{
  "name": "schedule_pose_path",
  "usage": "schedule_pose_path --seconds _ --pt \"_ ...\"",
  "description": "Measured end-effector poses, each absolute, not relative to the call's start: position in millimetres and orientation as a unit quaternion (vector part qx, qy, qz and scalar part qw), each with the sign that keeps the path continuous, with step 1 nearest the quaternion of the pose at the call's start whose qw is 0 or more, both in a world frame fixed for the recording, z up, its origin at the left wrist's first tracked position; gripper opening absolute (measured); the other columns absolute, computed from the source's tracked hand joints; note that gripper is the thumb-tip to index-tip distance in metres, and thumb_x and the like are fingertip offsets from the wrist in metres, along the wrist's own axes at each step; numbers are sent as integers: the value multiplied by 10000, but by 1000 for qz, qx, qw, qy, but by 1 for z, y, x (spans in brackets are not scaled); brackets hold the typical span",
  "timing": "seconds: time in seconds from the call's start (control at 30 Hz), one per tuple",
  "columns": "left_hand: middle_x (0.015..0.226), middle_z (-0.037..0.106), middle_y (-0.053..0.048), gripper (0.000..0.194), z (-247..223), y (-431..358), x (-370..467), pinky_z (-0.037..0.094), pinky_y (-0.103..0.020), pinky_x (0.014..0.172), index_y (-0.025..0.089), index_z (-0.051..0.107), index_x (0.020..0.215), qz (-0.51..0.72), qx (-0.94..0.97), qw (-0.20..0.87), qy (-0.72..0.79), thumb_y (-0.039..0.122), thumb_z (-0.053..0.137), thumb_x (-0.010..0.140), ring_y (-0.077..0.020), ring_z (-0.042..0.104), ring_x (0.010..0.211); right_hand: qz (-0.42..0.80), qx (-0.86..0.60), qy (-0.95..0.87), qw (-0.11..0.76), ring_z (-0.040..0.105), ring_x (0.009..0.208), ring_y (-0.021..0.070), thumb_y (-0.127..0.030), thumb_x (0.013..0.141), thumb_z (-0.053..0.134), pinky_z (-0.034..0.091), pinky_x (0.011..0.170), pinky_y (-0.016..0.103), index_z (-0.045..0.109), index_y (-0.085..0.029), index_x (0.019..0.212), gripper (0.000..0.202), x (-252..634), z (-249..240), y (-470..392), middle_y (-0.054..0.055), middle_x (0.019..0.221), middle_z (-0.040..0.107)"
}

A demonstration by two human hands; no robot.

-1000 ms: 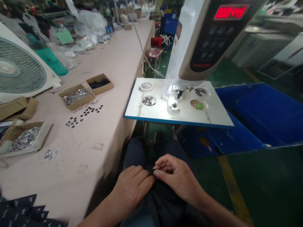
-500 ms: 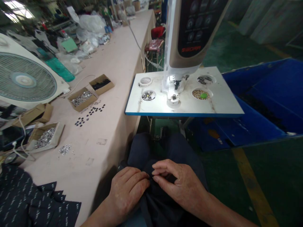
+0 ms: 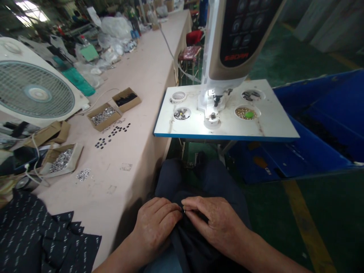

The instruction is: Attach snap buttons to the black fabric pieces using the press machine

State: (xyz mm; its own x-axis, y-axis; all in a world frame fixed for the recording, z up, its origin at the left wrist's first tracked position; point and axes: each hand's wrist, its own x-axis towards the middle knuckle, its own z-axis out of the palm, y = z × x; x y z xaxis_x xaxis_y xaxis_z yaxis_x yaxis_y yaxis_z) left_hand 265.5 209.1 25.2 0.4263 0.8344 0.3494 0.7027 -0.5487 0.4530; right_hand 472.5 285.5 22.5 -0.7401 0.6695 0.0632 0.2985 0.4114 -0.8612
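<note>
Over my lap lies dark cloth [image 3: 189, 246], its edge pinched in the closed fingers of my left hand [image 3: 157, 222]. Close beside it, my right hand [image 3: 216, 222] is closed, thumb and fingertips together on a small shiny metal piece [image 3: 184, 212]. Its kind is too small to tell, and the fingers hide most of it. The fingertips of both hands nearly meet at the cloth. Beyond my knees stands a press machine [image 3: 236, 45] on a white tabletop [image 3: 182, 128], its lower die [image 3: 212, 120] lit.
On the long table [image 3: 142, 94] to the left are boxes of small metal parts [image 3: 105, 115], scattered dark discs [image 3: 116, 129], a fan [image 3: 36, 93] and patterned dark fabric [image 3: 54, 239]. Blue bins [image 3: 313, 129] stand at the right. The white tabletop's cups hold small parts.
The view has shifted slightly, so the surroundings appear a little farther right. My right fingertips have closed in near the left ones, and the shiny piece shows more clearly between them.
</note>
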Motion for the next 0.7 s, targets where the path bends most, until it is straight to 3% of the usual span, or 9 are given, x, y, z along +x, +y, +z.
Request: schedule_pose_path --seconds 0.37,0.47,0.57,0.63,0.7 --pt "858 691 -24 203 26 212 271 421 -301 670 180 605 948 256 794 202 514 34 537 824 -175 597 756 465 -254 -836 145 716 889 177 -137 966 468 495 802 267 653 -218 1207 314 482 38 295 30 1017 762" --pt "775 662 -9 208 30 216 274 389 -275 622 181 617 876 240 765 240 547 24 555 754 -158 595 701 518 -251 -809 115 706 1000 189 -275 982 534 505 837 263 613 -230 1294 325 488 54 304 39 1149 744" --pt "728 646 -1 158 30 221 276 354 -267 598 184 630 809 198 735 265 592 59 592 721 -153 594 669 566 -250 -782 72 695 1059 229 -478 761 807 517 881 278 588 -252 1328 649 489 63 309 25 1188 731" --pt "732 657 -2 139 30 223 277 356 -271 623 191 649 803 168 719 284 611 86 604 724 -162 612 693 569 -264 -777 55 691 1065 249 -495 591 904 518 902 299 565 -275 1349 859 486 64 308 15 1194 726" --pt "753 676 -1 148 30 226 278 369 -274 659 201 673 815 142 700 314 626 103 618 719 -175 637 739 554 -286 -780 55 694 1046 249 -435 573 912 517 900 312 539 -296 1369 890 482 60 303 7 1180 727"
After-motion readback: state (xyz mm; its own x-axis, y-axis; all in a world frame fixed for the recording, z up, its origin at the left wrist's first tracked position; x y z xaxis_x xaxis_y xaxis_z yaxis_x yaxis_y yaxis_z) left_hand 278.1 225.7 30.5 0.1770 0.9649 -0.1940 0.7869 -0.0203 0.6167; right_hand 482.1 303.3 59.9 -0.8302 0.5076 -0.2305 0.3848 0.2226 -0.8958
